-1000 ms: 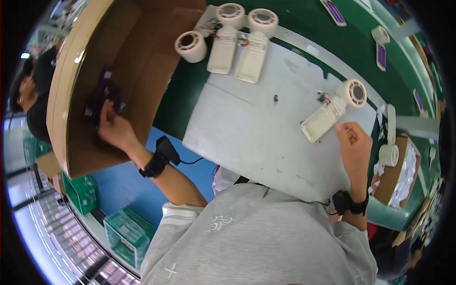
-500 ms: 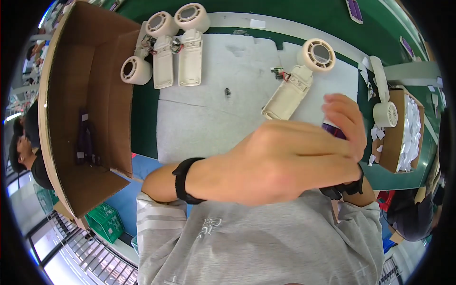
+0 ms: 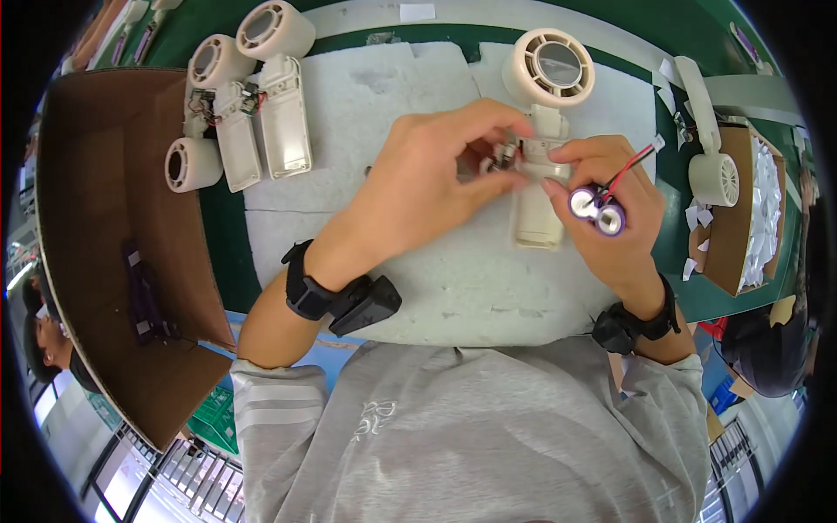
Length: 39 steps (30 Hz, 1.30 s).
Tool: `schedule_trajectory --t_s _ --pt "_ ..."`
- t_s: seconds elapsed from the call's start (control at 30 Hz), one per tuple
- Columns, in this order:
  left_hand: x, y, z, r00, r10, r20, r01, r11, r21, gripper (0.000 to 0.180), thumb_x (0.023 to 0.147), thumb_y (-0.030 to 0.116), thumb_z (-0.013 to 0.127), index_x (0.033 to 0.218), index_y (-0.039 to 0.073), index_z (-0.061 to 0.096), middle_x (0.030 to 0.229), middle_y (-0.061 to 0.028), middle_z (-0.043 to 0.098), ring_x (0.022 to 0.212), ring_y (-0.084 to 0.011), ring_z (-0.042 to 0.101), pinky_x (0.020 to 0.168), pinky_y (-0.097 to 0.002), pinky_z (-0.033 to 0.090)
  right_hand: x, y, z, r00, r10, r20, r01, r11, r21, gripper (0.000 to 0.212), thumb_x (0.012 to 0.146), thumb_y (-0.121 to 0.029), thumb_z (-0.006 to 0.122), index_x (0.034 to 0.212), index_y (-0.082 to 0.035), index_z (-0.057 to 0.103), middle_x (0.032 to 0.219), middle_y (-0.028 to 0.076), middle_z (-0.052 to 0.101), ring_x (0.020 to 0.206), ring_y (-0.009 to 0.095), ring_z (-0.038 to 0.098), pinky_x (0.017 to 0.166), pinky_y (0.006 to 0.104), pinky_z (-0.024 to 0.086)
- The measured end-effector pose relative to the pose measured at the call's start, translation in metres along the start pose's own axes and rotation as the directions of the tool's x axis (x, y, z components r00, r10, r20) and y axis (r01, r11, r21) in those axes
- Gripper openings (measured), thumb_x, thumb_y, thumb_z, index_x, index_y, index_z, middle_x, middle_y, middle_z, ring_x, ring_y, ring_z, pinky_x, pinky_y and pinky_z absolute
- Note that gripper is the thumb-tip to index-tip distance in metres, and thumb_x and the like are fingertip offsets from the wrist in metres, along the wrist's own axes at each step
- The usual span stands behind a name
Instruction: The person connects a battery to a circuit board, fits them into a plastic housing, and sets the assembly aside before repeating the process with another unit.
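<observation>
An opened cream handheld fan (image 3: 549, 65) lies in front of me, its round head away from me and its hollow handle (image 3: 538, 222) toward me. My left hand (image 3: 436, 170) is at the handle's upper part, thumb and fingers closed around a small circuit board (image 3: 500, 158), which is blurred and partly hidden. My right hand (image 3: 615, 196) holds a purple two-cell battery pack (image 3: 597, 212) in its palm. Red and black wires (image 3: 623, 174) rise from the pack to a white plug. The right thumb and forefinger reach to the handle's edge.
More opened fans (image 3: 281, 118) lie at the mat's left edge, beside a deep cardboard box (image 3: 122, 209) with purple battery packs inside. A pale mat (image 3: 349, 131) covers the green table. At right are another fan (image 3: 715, 179) and a carton of silvery pieces (image 3: 760, 218).
My left hand has drawn back from my right hand to the fan's circuit board. My right hand has come to the handle with the battery pack, and the fan now lies straighter.
</observation>
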<state>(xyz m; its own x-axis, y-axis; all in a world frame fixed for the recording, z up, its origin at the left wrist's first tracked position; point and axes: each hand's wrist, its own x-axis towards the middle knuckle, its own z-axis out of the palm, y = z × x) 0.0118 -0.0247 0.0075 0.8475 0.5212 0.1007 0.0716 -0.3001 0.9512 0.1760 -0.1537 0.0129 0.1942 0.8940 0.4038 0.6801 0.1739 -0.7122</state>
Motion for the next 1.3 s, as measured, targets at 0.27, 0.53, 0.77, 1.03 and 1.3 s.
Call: schedule_trajectory --t_s 0.27,0.53,0.77,1.03,1.3 --pt "-0.004 0.002 0.002 0.981 -0.140 0.131 0.162 0.971 -0.178 0.042 0.072 -0.006 0.076 0.109 0.004 0.060 0.098 -0.0042 0.064 0.085 -0.0109 0.060 0.079 -0.0254 0.053 0.001 0.005 0.007 0.997 -0.074 0.035 0.077 0.994 -0.076 0.029 0.060 0.010 0.077 0.079 -0.001 0.059 0.082 0.010 0.067 0.075 0.023 0.059 0.060 0.0294 0.045" --pt "0.002 -0.012 -0.005 0.958 0.287 0.014 -0.282 0.930 0.234 0.036 0.068 -0.012 0.065 0.099 0.006 0.068 0.097 -0.0066 0.062 0.080 -0.0182 0.060 0.072 -0.0263 0.050 0.004 -0.004 0.009 0.998 0.008 0.055 0.002 0.985 -0.172 0.021 0.060 0.003 0.073 0.078 -0.005 0.065 0.077 0.005 0.067 0.074 0.022 0.059 0.062 0.0305 0.049" --pt "-0.004 -0.007 0.002 0.958 0.281 0.063 -0.288 0.940 0.183 0.035 0.066 -0.013 0.063 0.095 0.006 0.068 0.096 -0.0091 0.062 0.075 -0.0233 0.060 0.066 -0.0272 0.049 0.002 -0.006 0.008 0.997 0.044 0.057 -0.031 0.978 -0.205 0.021 0.059 0.003 0.073 0.077 -0.004 0.065 0.073 0.006 0.064 0.073 0.023 0.059 0.061 0.0309 0.048" --pt "0.001 -0.003 0.005 0.985 0.170 0.008 -0.170 0.985 0.040 0.028 0.070 -0.014 0.062 0.092 0.003 0.066 0.094 -0.0096 0.061 0.078 -0.0198 0.062 0.069 -0.0263 0.051 0.002 0.000 0.001 0.993 0.108 0.051 -0.109 0.994 0.020 0.019 0.065 -0.002 0.078 0.076 -0.004 0.062 0.071 0.005 0.059 0.069 0.017 0.056 0.058 0.0269 0.044" --pt "0.000 -0.008 -0.004 0.988 -0.077 0.131 0.105 0.969 -0.226 0.024 0.076 -0.014 0.061 0.094 0.000 0.065 0.096 -0.0054 0.063 0.084 -0.0132 0.062 0.074 -0.0234 0.052 0.001 -0.003 -0.014 0.913 0.391 0.115 -0.404 0.828 0.389 0.022 0.072 -0.008 0.079 0.080 -0.001 0.060 0.070 0.004 0.055 0.060 0.009 0.050 0.053 0.0230 0.037"
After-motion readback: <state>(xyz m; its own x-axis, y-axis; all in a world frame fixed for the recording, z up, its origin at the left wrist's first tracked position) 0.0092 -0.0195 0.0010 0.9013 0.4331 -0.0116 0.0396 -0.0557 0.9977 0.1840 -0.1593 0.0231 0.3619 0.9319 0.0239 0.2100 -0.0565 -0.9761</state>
